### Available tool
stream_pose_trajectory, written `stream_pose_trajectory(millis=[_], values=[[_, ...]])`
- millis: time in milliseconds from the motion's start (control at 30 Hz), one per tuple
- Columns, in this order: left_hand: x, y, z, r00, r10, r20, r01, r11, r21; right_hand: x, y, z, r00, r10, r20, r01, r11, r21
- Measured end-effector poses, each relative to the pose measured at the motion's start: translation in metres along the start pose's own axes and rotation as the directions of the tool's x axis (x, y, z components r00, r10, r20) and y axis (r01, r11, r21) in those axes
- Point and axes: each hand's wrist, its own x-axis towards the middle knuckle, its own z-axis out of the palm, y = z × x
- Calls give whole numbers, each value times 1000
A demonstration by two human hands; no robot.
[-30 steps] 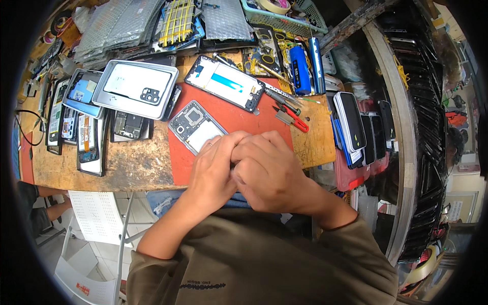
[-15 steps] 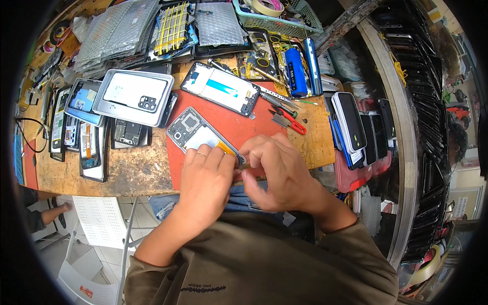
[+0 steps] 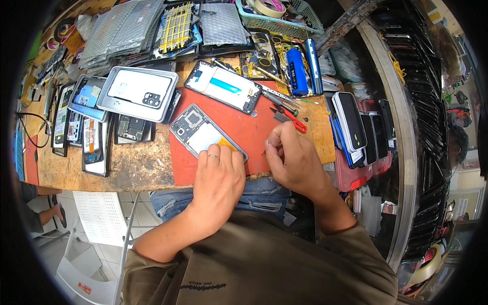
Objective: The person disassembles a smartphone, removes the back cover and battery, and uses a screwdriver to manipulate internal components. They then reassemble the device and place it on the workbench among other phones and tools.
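Observation:
On the red mat point(image 3: 190, 170) lies an opened phone point(image 3: 201, 137), its back off, with a white battery area and an orange flex cable. My left hand point(image 3: 217, 178), a ring on one finger, grips its near end; the thumb is hidden. To the right, apart from the phone, my right hand point(image 3: 295, 160) has its fingers curled into a pinch. Whatever lies between those fingertips, if anything, is too small to make out. Farther back is a second opened phone point(image 3: 223, 87) with a blue strip. Red-handled cutters point(image 3: 297, 123) and a screwdriver point(image 3: 279, 103) lie beyond my right hand.
Left of the mat, a grey tray point(image 3: 104, 104) holding a phone back cover point(image 3: 140, 90) sits among several opened phones. Bubble-wrapped packs point(image 3: 119, 33) and a green basket point(image 3: 305, 23) line the back. A blue cylinder point(image 3: 296, 71) stands back right; stacked phones point(image 3: 349, 122) are at the right.
My right hand has moved away from the phone's near end, to the right, its fingers drawing into a pinch. The left hand remains at the phone. The whole view has shifted slightly.

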Motion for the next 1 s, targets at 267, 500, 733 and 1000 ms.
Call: stream_pose_trajectory(millis=[267,500,733,1000], values=[[-1,-15,-1,993,-63,-100,20,924,-382,-2,0,10,999,26,-47,-28,999,-23],[4,-141,-44,784,-552,-284,446,819,-361,-5,4,15,995,41,-88,-38,999,37],[-6,-225,-55,792,-537,-291,486,843,-231,-1,0,15,995,7,-101,-6,1000,13],[-19,-150,-50,719,-557,-416,371,813,-448,-2,-26,16,993,-38,-110,51,992,116]])
